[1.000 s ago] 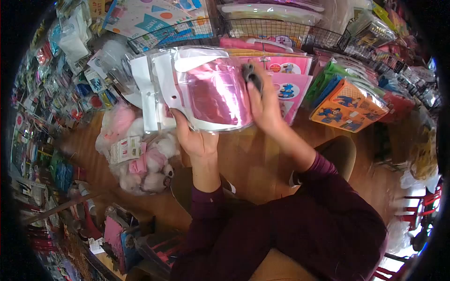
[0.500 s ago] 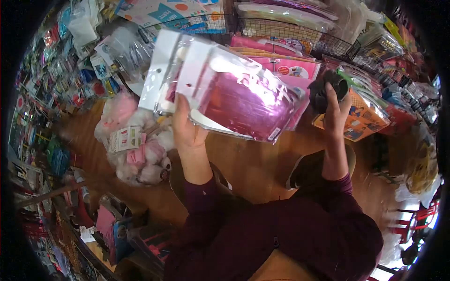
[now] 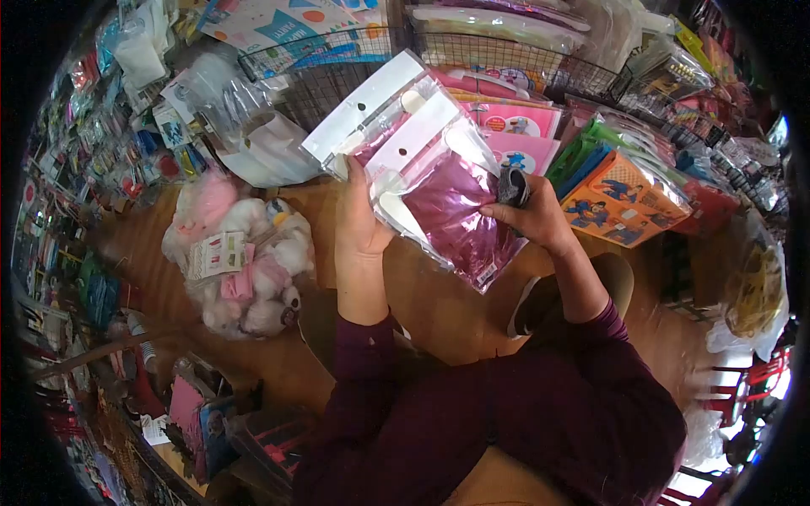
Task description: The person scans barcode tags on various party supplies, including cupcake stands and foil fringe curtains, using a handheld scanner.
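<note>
My left hand (image 3: 363, 219) is closed on the left edge of two or more overlapping clear plastic packets with white hang-hole headers. Shiny purple-pink foil fills the front packet (image 3: 451, 211); behind it, up and to the left, shows the header of the rear packet (image 3: 364, 108). On the right side, my right hand (image 3: 540, 218) has its thumb pressed on the front packet's foil. The same hand holds a crumpled dark grey cloth (image 3: 511, 187), partly hidden by the fingers.
Wire baskets (image 3: 337, 49) of flat packaged goods stand ahead. Orange printed packs (image 3: 629, 196) lean at the right. A clear bag of plush toys (image 3: 274, 261) sits on the wooden floor (image 3: 422, 312) at left. Packed shelves and hanging packets line the left side.
My right hand has moved left with the dark cloth from beside the orange packs onto the front packet. The packets have tilted more steeply and shifted slightly.
</note>
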